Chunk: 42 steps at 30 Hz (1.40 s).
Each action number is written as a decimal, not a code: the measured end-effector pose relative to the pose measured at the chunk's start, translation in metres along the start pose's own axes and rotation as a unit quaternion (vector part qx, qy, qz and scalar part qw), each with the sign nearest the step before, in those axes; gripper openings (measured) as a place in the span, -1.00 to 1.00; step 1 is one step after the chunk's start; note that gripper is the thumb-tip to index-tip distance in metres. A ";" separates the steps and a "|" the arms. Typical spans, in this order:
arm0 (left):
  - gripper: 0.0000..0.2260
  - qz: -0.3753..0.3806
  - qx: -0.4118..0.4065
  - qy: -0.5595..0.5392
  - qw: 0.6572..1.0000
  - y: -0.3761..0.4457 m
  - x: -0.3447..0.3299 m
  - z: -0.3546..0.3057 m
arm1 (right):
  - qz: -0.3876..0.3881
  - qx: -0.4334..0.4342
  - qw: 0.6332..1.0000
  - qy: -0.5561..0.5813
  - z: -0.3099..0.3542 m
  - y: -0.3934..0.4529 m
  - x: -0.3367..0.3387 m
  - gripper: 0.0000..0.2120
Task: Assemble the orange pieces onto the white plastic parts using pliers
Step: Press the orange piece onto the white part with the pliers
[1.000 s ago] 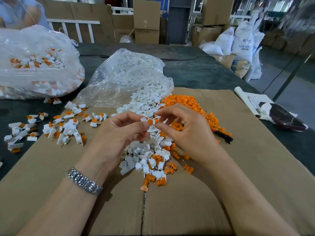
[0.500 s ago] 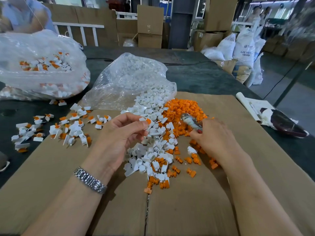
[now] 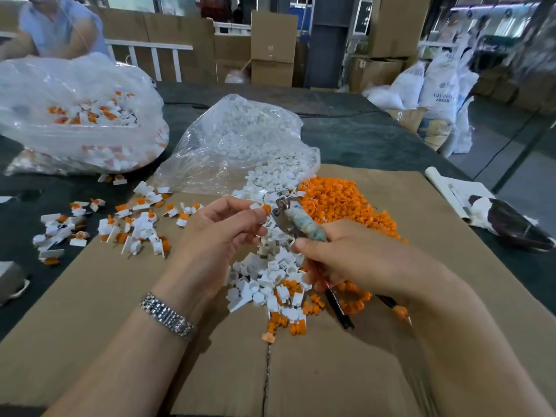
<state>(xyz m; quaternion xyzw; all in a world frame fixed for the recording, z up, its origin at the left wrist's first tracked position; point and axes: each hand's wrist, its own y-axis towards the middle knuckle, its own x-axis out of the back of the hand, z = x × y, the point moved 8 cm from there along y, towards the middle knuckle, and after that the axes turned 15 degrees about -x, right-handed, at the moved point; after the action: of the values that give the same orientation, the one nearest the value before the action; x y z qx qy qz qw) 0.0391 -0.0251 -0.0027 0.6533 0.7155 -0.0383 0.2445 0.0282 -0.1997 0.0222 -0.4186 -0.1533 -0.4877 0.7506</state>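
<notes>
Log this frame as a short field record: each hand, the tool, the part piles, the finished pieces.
left hand: pinches a white part with orange piece
right hand: grips pliers, nose at that part
orange pile: on cardboard, behind right hand
white pile: between the hands
finished pieces: scattered left

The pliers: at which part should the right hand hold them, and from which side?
Best by the two black handles, coming from the near side. The pliers point away toward the piece pinched by the left hand, so the right hand probably belongs behind the pivot, clear of the jaws.
</notes>
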 end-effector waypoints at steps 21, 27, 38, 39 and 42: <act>-0.90 -0.023 0.012 0.037 0.999 0.001 0.007 0.007 | -0.095 0.067 0.991 -0.065 0.015 -0.005 -0.017 -0.61; -0.84 -0.036 0.020 0.039 0.998 0.001 0.010 0.010 | -0.141 0.057 0.986 -0.067 0.013 0.001 -0.019 -0.63; -0.92 -0.129 -0.130 0.333 0.925 0.004 0.041 -0.024 | -0.126 0.017 0.992 -0.024 0.000 0.005 0.020 -0.51; -0.88 -0.141 -0.152 0.400 0.893 0.004 0.045 -0.031 | -0.156 0.012 0.987 -0.030 -0.005 0.009 0.031 -0.58; -0.83 -0.182 -0.186 0.506 0.822 0.003 0.052 -0.046 | -0.233 -0.022 0.970 -0.062 -0.022 0.026 0.056 -0.67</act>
<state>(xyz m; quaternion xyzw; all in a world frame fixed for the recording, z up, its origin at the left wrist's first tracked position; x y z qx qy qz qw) 0.0268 0.0407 0.0178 0.3807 0.8383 0.3875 -0.0462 0.0736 -0.2460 0.0319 -0.4167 -0.2819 -0.6257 0.5962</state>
